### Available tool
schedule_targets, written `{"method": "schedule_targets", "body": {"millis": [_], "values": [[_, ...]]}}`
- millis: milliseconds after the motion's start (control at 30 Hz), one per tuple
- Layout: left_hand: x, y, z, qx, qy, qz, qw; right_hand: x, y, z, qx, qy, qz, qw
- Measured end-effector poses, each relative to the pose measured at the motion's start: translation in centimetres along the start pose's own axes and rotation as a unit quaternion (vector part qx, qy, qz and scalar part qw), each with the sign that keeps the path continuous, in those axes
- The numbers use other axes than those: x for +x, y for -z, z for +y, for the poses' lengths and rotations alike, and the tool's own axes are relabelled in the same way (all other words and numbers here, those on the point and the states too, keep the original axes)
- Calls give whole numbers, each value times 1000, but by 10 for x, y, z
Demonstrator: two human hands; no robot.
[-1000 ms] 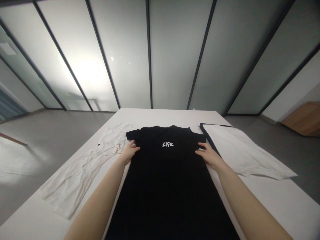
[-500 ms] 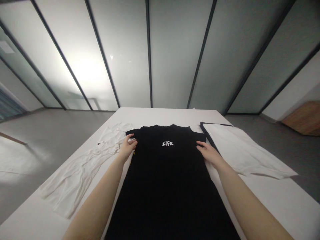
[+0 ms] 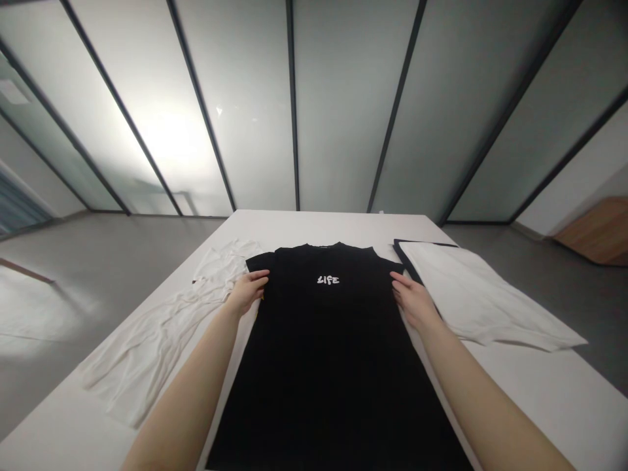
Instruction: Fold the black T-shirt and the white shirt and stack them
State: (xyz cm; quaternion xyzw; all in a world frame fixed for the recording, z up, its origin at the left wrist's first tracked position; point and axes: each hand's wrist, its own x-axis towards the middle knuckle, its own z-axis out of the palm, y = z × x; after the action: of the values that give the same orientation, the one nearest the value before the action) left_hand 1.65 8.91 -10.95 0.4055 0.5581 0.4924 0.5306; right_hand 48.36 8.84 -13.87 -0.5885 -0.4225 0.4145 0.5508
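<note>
A black T-shirt (image 3: 333,366) lies spread flat, its collar toward the far end and a small white print (image 3: 328,280) on the chest. At its left edge, just below the sleeve, my left hand (image 3: 246,292) has its fingers drawn together on the cloth. My right hand (image 3: 413,299) holds the opposite edge the same way, under the right sleeve. Both thumbs are partly hidden. A small yellow spot shows at the shirt's edge beside the left fingers.
The shirt lies on a long white table (image 3: 324,226). Crumpled white clothing (image 3: 161,340) is on the left. On the right, a white garment (image 3: 475,294) lies flat over a dark one (image 3: 405,254). Frosted glass panels (image 3: 338,111) stand beyond the table.
Both hands have moved from the sleeves slightly down to the shirt's sides, and their fingers have come closer together. The shirt's chest print has shifted a little left and away.
</note>
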Motion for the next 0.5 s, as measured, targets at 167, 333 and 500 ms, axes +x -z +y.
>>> {"method": "schedule_targets", "body": {"millis": [167,333,500], "values": [[-6,1,2,59,-16,31,998,-12,-2,-20,-15,-87,-4,996],[-5,5,5,211,-34,20,977,-25,7,-43,-103,-183,-118,971],[-5,3,11,395,-44,82,914,-21,15,-42,-138,-197,-144,960]]}}
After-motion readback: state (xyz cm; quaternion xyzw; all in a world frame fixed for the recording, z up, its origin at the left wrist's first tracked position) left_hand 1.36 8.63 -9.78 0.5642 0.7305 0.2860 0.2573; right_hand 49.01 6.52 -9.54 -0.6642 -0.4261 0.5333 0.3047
